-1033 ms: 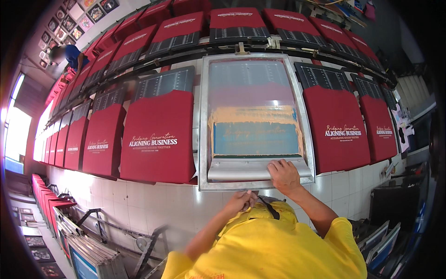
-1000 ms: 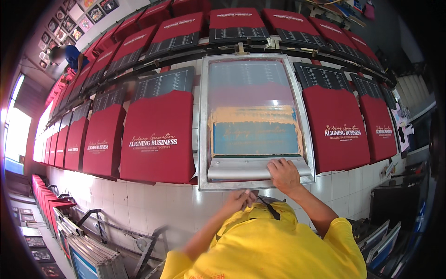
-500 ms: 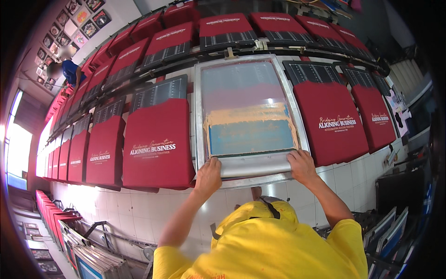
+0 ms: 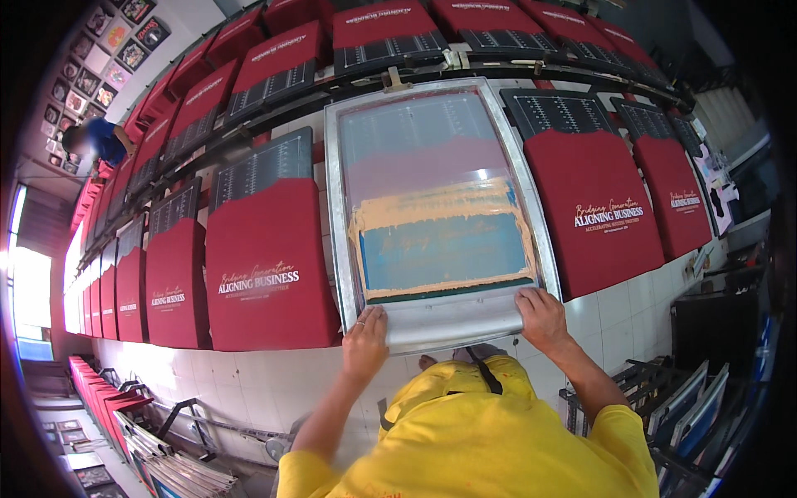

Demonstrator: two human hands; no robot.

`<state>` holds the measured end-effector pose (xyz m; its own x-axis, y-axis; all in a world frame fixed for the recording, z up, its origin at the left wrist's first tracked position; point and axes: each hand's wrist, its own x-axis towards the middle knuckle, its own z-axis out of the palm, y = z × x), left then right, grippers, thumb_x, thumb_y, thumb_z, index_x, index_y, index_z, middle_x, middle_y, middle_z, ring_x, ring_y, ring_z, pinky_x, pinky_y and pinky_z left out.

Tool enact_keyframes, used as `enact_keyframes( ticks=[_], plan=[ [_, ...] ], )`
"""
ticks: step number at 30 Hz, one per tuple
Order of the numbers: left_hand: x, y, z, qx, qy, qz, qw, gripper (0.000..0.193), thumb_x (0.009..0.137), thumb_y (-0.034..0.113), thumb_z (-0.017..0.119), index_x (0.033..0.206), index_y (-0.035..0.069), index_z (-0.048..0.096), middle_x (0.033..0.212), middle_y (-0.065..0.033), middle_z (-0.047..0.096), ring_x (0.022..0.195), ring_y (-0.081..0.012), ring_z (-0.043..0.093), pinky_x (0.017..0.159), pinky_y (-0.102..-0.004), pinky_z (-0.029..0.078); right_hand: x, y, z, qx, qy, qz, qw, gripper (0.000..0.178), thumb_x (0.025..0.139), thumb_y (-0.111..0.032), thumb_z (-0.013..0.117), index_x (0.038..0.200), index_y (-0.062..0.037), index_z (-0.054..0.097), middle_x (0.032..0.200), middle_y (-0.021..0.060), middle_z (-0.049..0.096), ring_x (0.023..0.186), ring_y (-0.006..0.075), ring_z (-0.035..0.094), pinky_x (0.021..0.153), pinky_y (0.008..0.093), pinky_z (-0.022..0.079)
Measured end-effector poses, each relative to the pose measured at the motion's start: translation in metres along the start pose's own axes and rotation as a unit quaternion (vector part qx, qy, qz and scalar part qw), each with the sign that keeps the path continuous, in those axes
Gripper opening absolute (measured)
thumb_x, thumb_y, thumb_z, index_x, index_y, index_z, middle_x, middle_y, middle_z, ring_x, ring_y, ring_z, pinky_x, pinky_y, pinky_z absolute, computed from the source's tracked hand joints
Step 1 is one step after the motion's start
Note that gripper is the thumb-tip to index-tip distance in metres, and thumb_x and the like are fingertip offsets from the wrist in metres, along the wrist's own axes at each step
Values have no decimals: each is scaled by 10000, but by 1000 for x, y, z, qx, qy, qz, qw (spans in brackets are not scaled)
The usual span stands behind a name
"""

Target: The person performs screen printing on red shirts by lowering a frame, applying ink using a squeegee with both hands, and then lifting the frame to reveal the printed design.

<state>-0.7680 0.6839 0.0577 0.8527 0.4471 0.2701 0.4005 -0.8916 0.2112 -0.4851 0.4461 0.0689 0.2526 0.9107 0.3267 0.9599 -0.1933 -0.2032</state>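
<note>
Two hands, fingers curled over squeegee [image 4: 452, 319]: left hand [image 4: 364, 340] at left end, right hand [image 4: 543, 319] at right; long axis crosswise between, neither nearer; squeegee at screen frame's [image 4: 334, 178] near end.

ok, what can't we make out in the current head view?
All head view:
Undersides of the left grip and right grip, where they wrap the silver squeegee bar: hidden by the bar and hands.
Whatever lies beneath the orange ink: covered by the ink.
What the co-worker touches: too small.
Stacked frames, near end: cut off by the lower edge.
</note>
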Motion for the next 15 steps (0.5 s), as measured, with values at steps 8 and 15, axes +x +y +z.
enact_keyframes(
  ticks=[8,15],
  plan=[
    [100,-46,3,5,-80,-28,996,300,691,-42,611,984,25,617,1061,-129,675,813,-300,689,699,-371,572,91,54,25,-26,-56,12,998,227,679,-7,641,905,-19,623,953,112,647,921,298,640,749,388,556],
    [165,-72,-11,-2,-134,-40,990,237,722,-30,584,946,18,645,893,-167,690,804,-365,679,717,-448,556,169,80,8,-18,-155,36,987,128,717,-2,626,828,-61,649,874,108,658,901,320,648,750,437,545]
  ],
)
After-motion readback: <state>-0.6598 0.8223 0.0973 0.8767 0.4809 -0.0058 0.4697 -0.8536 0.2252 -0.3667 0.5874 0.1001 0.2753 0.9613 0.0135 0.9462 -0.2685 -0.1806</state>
